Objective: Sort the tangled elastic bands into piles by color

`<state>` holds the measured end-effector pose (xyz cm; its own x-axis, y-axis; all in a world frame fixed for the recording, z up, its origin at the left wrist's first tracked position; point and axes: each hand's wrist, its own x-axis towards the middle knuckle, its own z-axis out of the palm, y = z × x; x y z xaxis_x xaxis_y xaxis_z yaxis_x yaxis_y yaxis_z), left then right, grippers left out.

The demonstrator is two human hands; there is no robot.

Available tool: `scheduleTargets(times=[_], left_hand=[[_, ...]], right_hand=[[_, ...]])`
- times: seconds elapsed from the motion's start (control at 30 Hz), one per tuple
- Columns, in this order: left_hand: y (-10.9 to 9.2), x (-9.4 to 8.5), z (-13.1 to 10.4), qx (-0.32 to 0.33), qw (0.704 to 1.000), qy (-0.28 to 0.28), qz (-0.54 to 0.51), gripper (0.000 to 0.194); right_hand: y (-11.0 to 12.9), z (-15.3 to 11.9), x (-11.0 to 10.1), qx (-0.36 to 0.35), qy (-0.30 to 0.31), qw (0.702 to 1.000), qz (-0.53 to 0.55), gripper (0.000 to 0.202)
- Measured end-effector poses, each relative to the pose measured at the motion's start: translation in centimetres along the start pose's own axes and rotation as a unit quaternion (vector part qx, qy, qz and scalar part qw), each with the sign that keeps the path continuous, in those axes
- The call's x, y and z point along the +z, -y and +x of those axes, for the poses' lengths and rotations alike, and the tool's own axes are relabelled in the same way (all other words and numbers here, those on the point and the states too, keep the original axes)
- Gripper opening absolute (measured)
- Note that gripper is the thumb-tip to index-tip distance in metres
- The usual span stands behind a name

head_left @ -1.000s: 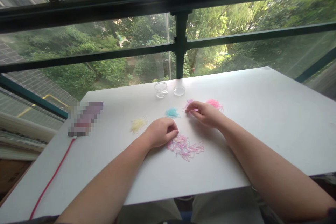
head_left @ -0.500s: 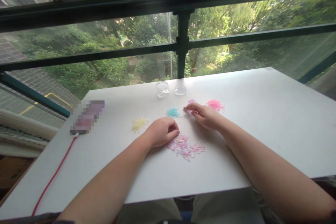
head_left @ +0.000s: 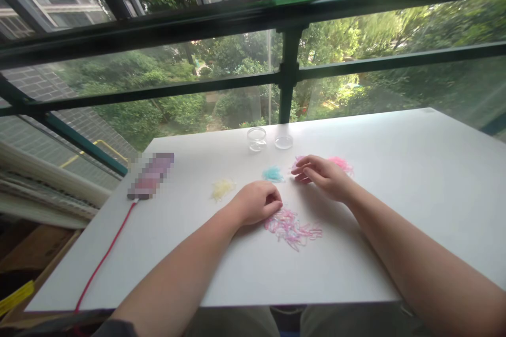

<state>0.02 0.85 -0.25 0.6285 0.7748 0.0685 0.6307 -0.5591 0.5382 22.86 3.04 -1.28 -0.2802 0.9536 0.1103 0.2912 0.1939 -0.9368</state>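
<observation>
My left hand (head_left: 261, 202) rests on the white table at the upper left edge of a loose pile of mixed pink, lilac and clear rubber bands (head_left: 292, 227). Its fingers are curled in; whatever they may hold is hidden. My right hand (head_left: 324, 178) hovers farther back, fingers loosely stretched and apart, nothing visible in them. It partly covers a small lilac pile (head_left: 299, 161) and the near side of a bright pink pile (head_left: 341, 163). Left of its fingertips lies a blue pile (head_left: 273, 174), and a pale yellow pile (head_left: 222, 188) sits beyond my left forearm.
A clear round jar (head_left: 256, 140) and a clear shallow lid (head_left: 283, 141) stand near the table's back edge. On the left lies a blurred-out phone-like object (head_left: 152, 175) with a red cable (head_left: 106, 253) running off the front. Green railings (head_left: 290, 71) and glass rise behind the table (head_left: 427, 184).
The whole view has shifted, so everything appears farther right. My right hand's fingers have spread and lifted slightly beside the lilac pile. My left hand stays curled at the mixed pile.
</observation>
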Motion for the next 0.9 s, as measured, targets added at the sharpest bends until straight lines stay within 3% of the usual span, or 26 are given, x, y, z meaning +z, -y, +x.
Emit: scheduleTargets(times=[0.3, 0.5, 0.7, 0.9], left_hand=[[-0.2, -0.2, -0.1, -0.005, 1.000, 0.009, 0.000, 0.010], [-0.2, -0.2, -0.1, -0.008, 1.000, 0.011, 0.000, 0.010], [-0.2, -0.3, -0.2, -0.021, 1.000, 0.013, -0.006, 0.010], [-0.2, -0.3, -0.2, -0.022, 1.000, 0.012, -0.001, 0.010]], right_hand=[[-0.4, 0.2, -0.1, -0.029, -0.024, 0.999, 0.012, 0.016], [0.2, 0.2, -0.6, -0.089, -0.083, 0.992, -0.019, 0.019], [-0.4, 0.8, -2.1, -0.130, -0.205, 0.958, -0.155, 0.029], [-1.3, 1.4, -2.3, -0.076, -0.167, 0.932, -0.311, 0.045]])
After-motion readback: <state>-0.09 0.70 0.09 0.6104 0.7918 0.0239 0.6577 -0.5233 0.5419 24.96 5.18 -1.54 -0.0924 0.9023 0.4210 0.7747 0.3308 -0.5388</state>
